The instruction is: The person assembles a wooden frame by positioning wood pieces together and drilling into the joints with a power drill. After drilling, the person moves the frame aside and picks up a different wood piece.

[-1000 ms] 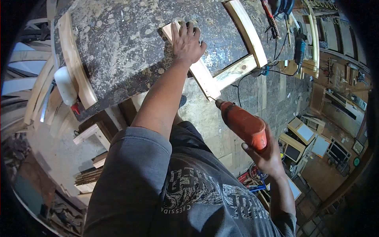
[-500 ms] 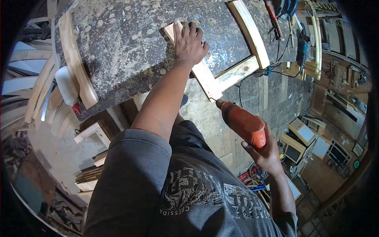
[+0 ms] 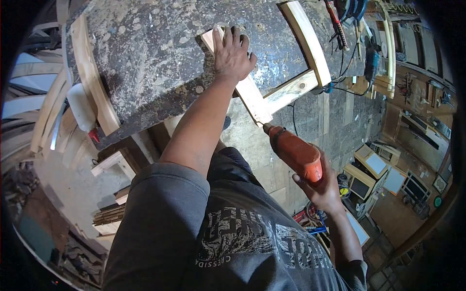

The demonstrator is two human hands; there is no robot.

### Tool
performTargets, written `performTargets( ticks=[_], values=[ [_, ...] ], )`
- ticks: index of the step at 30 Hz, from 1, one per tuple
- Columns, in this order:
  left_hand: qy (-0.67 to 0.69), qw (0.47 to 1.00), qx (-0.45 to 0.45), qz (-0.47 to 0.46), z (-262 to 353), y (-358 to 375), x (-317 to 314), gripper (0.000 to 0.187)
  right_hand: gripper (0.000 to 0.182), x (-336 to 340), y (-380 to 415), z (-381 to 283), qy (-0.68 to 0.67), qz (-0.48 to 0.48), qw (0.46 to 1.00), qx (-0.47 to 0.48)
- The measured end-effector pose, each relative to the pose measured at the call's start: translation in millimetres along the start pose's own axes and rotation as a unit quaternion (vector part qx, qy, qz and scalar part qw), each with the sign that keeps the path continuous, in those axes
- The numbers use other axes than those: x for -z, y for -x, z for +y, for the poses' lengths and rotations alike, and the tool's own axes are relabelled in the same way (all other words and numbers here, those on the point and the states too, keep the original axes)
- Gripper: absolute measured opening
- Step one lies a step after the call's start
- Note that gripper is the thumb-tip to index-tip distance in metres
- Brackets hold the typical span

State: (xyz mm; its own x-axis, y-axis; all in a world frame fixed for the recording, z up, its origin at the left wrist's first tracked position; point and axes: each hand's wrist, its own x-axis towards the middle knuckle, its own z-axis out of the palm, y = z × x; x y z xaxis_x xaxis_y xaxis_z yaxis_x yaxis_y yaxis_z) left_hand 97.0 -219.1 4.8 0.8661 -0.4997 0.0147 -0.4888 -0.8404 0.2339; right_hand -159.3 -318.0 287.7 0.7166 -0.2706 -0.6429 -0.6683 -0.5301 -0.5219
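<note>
My left hand [image 3: 233,57] lies over a wooden board [image 3: 251,98] near the workbench's edge, its fingers spread and pressing on the wood. My right hand [image 3: 324,186] is wrapped round the handle end of a red power drill [image 3: 297,154]. The drill's front end points at the board's near corner; whether a bit is inside the wood is too small to tell. A short crosspiece [image 3: 291,90] with a knot joins the board to a curved wooden piece [image 3: 308,41] on the right.
On the left of the workbench [image 3: 145,63] lie another curved wooden piece [image 3: 92,72] and a white bottle with a red tip [image 3: 81,106]. Cables and a teal power tool [image 3: 372,63] are at the right. Wooden frames [image 3: 366,172] stand on the floor, lower right.
The drill and my right hand have shifted very slightly left, with the drill's front end still by the board's corner. My left hand has stayed in place.
</note>
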Motion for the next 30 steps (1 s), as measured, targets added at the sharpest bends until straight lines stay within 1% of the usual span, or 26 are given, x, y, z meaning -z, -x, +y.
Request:
performTargets(
  ticks=[4,9,12,14,19,21,23,28,30],
  values=[
    [-0.004,1.000,-0.010,0.011,0.6,-0.5,-0.2,0.064,0.078,-2.3,-2.5,-0.9,-0.008,0.000,1.000,0.001],
    [-0.010,1.000,-0.007,0.015,1.6,-2.5,-2.7,0.065,0.079,-6.7,-7.5,-1.1,0.047,-0.013,0.999,-0.005],
    [-0.005,1.000,-0.008,0.013,1.6,-2.2,-0.7,0.065,0.080,-11.2,-13.4,5.0,0.033,-0.008,0.999,0.010],
    [-0.012,1.000,-0.009,-0.009,1.5,-3.0,2.3,0.066,0.080,-15.1,-18.9,7.8,0.029,-0.008,1.000,0.004],
    [-0.016,1.000,-0.009,-0.017,-0.5,-4.0,1.1,0.067,0.080,-21.8,-27.4,15.2,0.032,-0.011,0.999,-0.005],
    [-0.013,1.000,-0.015,-0.019,0.8,-3.0,1.0,0.067,0.080,-21.8,-26.3,16.0,0.017,-0.013,1.000,-0.005],
    [0.008,1.000,-0.021,0.006,-0.8,-2.6,-2.4,0.066,0.080,-22.9,-24.1,16.8,0.003,-0.008,1.000,0.001],
    [0.027,0.999,-0.030,0.012,-2.4,-2.2,0.5,0.066,0.082,-25.8,-18.1,19.4,-0.037,-0.002,0.999,0.002],
    [0.033,0.999,-0.035,0.012,-2.3,-2.8,1.4,0.066,0.083,-27.0,-14.9,22.5,-0.090,-0.003,0.996,0.001]
  ],
)
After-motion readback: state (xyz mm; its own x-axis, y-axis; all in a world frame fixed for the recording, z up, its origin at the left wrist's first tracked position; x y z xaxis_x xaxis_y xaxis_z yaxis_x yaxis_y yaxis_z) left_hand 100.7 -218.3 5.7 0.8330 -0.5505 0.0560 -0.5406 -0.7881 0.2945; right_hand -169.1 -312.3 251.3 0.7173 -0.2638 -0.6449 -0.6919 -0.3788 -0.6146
